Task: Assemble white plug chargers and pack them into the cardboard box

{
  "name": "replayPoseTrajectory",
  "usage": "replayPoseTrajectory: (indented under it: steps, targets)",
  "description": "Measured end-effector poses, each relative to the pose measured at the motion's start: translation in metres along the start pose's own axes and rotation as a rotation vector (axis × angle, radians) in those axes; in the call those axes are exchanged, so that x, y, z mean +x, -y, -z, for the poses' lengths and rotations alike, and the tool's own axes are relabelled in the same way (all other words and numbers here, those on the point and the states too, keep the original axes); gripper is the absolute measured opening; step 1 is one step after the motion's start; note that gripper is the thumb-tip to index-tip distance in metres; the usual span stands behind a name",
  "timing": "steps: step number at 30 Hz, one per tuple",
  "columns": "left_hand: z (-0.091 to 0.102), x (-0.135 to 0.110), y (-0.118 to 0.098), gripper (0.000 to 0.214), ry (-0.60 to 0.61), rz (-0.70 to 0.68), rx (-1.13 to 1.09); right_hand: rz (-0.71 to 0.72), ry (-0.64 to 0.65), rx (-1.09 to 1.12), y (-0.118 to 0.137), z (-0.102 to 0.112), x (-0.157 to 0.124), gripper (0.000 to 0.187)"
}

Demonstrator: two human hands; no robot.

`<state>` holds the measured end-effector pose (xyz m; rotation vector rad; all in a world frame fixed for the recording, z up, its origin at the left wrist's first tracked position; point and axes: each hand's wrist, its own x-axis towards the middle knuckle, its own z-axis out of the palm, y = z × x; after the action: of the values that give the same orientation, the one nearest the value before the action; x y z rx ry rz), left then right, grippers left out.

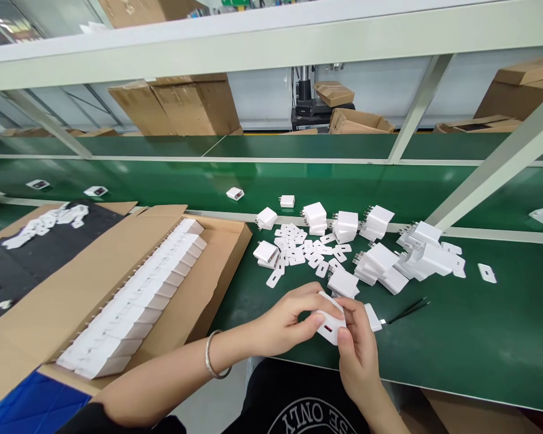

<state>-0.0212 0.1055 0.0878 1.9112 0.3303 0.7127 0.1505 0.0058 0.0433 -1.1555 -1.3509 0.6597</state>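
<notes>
A white USB charger (329, 330) is held between my two hands near the table's front edge, its dark port facing me. My left hand (294, 322) grips it from the left with thumb and fingers. On its right side, my right hand (357, 340) has its thumb and fingers closed on the same charger. Just beyond lie loose white faceplates with slots (294, 247) in a scattered heap. Stacks of white chargers (380, 265) with metal prongs stand around them. Beside my right hand are black tweezers (407, 310) and another white charger (371, 317), partly hidden.
At left, an open cardboard box (226, 265) holds a long row of white chargers (140, 301). A black sheet (72, 253) with white pieces lies further left. A green conveyor belt (172, 181) carries a few chargers behind the table. A slanted metal post (493, 163) stands at right.
</notes>
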Motion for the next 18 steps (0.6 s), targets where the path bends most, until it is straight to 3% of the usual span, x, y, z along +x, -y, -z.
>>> replayPoseTrajectory:
  steps: [4,12,15,18]
  targets:
    - [-0.0005,-0.0004,0.001,0.049,-0.008,0.034,0.043,-0.05,0.039,0.014,-0.0005,0.0,0.0016,0.032]
    - [-0.001,0.0033,-0.0022,0.049,-0.013,0.055,-0.012,-0.149,-0.016,-0.017,0.0014,-0.0023,-0.0011,0.038]
    - [-0.0007,0.0024,-0.0058,0.055,-0.028,0.176,-0.106,-0.174,-0.047,0.073,0.0055,-0.005,0.0015,0.036]
    - [-0.0019,-0.0011,-0.0069,0.064,-0.069,0.383,-0.158,-0.171,-0.071,0.16,0.008,-0.008,0.0033,0.032]
